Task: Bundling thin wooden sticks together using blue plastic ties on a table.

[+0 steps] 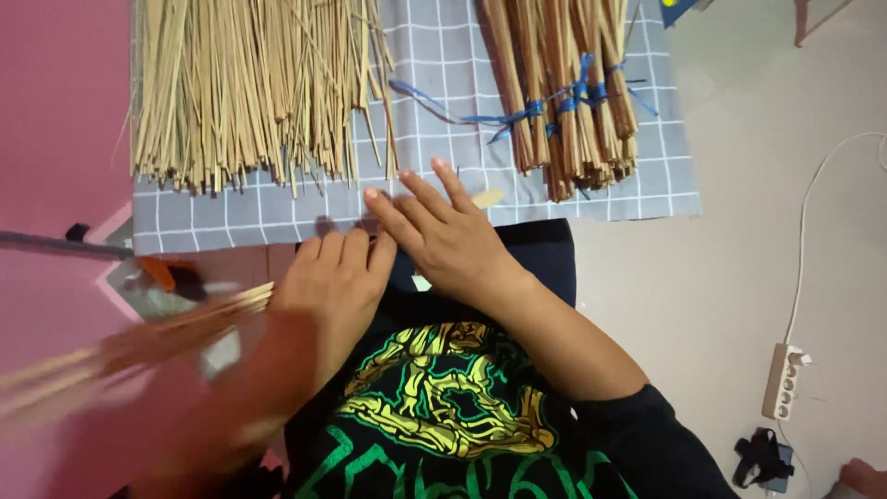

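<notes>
sticks [185,323] in left hand [333,277]

No packages, labels, signs or screens show, as far as this partly blurred view tells.

— How did the two bare hands sit?

— The left hand [334,277] was curled into a loose fist, knuckles towards twelve o'clock, its forearm running off blurred towards seven o'clock.

— And the other?

— The right hand [442,242] lay flat, palm down, fingers [413,192] spread and pointing to about eleven o'clock. Its forearm stretched back towards five o'clock into a dark sleeve.

— Were they apart?

— No, the left knuckles touched the right hand's thumb side, near the centre of the view.
</notes>
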